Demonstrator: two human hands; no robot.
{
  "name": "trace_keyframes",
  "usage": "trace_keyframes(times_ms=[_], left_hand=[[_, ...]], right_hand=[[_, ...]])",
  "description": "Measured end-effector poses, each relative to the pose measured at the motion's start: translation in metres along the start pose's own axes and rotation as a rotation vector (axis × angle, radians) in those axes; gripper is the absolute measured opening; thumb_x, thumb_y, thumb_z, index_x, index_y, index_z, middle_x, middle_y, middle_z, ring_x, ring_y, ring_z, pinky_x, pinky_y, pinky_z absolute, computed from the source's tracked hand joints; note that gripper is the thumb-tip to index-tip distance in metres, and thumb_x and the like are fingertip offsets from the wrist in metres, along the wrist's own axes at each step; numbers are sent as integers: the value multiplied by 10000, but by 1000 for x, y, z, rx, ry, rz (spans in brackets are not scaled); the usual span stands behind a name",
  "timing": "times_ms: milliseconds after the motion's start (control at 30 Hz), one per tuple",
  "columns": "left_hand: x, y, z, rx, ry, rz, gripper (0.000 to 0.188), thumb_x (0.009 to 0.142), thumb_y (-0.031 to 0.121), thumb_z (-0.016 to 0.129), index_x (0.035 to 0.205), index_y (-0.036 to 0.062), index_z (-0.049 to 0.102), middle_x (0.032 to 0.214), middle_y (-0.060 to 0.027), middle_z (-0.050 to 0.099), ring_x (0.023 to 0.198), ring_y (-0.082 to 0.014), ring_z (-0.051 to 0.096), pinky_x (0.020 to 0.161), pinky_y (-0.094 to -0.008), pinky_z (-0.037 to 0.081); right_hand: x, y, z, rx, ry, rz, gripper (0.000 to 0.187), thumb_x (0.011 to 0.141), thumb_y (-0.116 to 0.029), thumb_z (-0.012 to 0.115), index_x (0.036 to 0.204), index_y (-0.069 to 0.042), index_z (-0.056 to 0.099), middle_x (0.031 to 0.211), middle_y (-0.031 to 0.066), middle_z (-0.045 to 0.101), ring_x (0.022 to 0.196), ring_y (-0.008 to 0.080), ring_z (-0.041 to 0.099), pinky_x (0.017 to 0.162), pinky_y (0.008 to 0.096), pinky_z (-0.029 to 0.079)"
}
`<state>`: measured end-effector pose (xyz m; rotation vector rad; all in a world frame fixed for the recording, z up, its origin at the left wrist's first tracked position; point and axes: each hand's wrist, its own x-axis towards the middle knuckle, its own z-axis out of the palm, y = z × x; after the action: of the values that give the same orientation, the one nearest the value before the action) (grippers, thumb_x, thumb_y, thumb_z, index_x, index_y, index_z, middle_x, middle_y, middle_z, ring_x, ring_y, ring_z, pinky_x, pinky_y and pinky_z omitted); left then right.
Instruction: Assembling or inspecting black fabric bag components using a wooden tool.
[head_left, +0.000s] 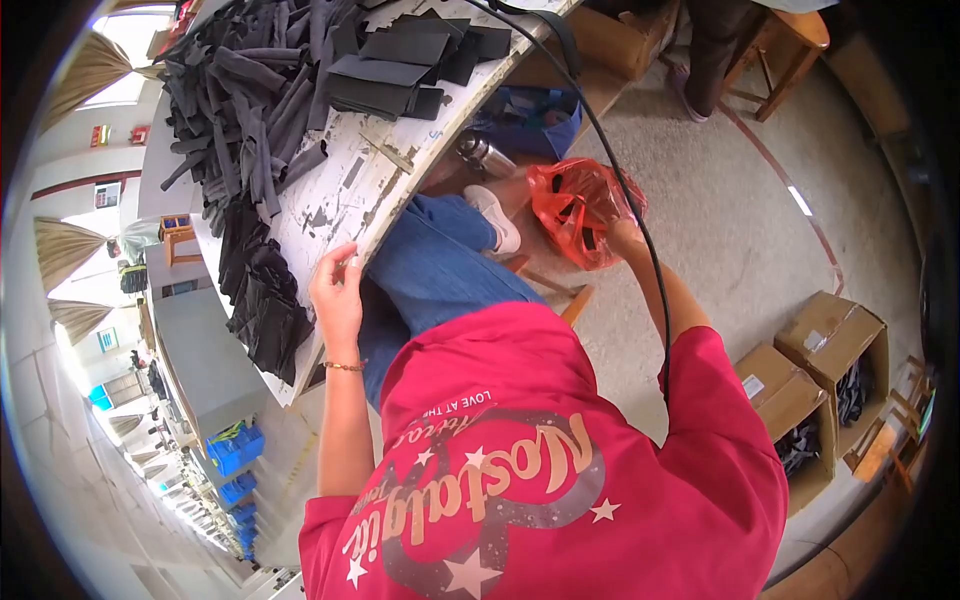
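My left hand (pixel 338 290) is at the front edge of the worn white table (pixel 345 185), its fingers loosely bent and apart with nothing in them. A heap of dark grey fabric strips (pixel 255 95) covers the table's far left, and black folded fabric pieces (pixel 268 310) hang over the edge beside that hand. Flat black rectangular pieces (pixel 385 75) lie stacked farther back. Down to the right, my right hand (pixel 625 240) is closed at the rim of a red plastic bag (pixel 575 205) with dark contents. Its fingertips are partly hidden.
A black cable (pixel 600 125) runs in front of the bag and my right arm. Under the table are a metal flask (pixel 485 155) and a blue bag (pixel 530 120). Cardboard boxes (pixel 785 395) with dark pieces stand at right. Another person sits near a wooden stool (pixel 775 60).
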<state>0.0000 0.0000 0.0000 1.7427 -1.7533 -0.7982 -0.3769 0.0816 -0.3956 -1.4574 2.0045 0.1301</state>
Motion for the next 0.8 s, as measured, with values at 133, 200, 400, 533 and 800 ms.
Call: trace_keyframes(times_ms=[133, 200, 400, 533, 800], left_hand=[[-14, 8, 2, 72, -10, 73, 165, 856, 42, 582, 1010, 15, 637, 1127, -102, 603, 1067, -205, 558, 935, -309, 420], [-19, 15, 3, 118, -5, 142, 161, 848, 36, 586, 998, 16, 641, 1133, -101, 600, 1072, -211, 556, 937, -313, 418], [-20, 20, 13, 263, 10, 190, 161, 799, 30, 618, 953, 40, 665, 1196, -102, 549, 1140, -245, 505, 982, -343, 383], [-22, 20, 18, 292, 11, 164, 177, 765, 45, 650, 941, 54, 671, 1238, -95, 491, 1192, -253, 441, 1009, -360, 354], [-16, 15, 12, 219, -2, 191, 162, 781, 27, 635, 939, 49, 666, 1238, -99, 518, 1196, -255, 461, 1002, -359, 365]], right_hand=[[5, 0, -5, 159, 56, 27, 285, 914, -168, 424, 1069, -7, 601, 993, 212, 658, 923, 347, 654, 759, 436, 540], [15, 2, -2, 212, 88, 59, 281, 903, -139, 432, 1092, -9, 595, 992, 209, 657, 954, 352, 643, 776, 448, 534], [37, -18, 9, -41, -68, 48, 252, 881, -164, 463, 1033, -85, 649, 1007, 175, 664, 964, 343, 640, 809, 445, 523], [0, -39, 38, -298, -135, -362, 211, 838, -169, 508, 942, -139, 690, 993, 141, 672, 942, 319, 651, 781, 442, 528], [-38, -26, 49, 18, -381, -369, 241, 807, -158, 532, 1008, -153, 663, 937, 148, 665, 879, 322, 651, 740, 429, 520]])
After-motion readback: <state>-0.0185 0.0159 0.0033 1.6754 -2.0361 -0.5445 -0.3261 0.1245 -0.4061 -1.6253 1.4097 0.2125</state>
